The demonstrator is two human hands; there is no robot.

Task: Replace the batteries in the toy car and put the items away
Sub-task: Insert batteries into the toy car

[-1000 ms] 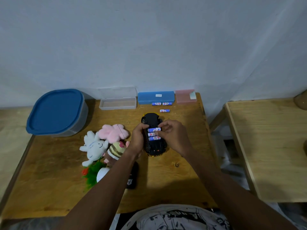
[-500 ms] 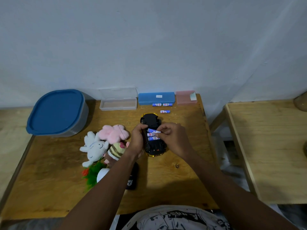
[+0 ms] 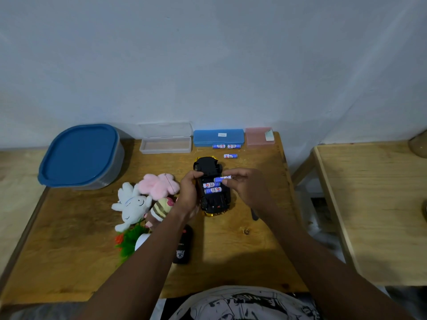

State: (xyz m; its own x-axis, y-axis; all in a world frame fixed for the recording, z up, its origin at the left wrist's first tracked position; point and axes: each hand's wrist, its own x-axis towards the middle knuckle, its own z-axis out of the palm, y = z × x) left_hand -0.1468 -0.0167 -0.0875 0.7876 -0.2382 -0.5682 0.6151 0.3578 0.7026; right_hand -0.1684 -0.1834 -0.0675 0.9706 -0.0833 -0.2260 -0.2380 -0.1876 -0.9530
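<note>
Plainly the work is at the open battery bay of the toy car, which lies belly-up on the wooden table, nose toward the wall. Two seated batteries lie flat, side by side, in the bay. The top slot is the one in hand, though I cannot tell whether its cell is going in or coming out.

To do this well, I'd say keep the car pinned so it cannot roll. Check the cell's ends against the slot's marks. Push the spring end in first, then lay the other end down until it sits level with its neighbours.

The right hand pinches a battery by its right end between thumb and fingertips, with the other fingers loosely curled. The cell slants over the top slot, and its left end is low at the bay. The left hand grips the car's left flank, fingers curled over the edge.

Three loose batteries lie just in front of the blue case by the wall.
</note>
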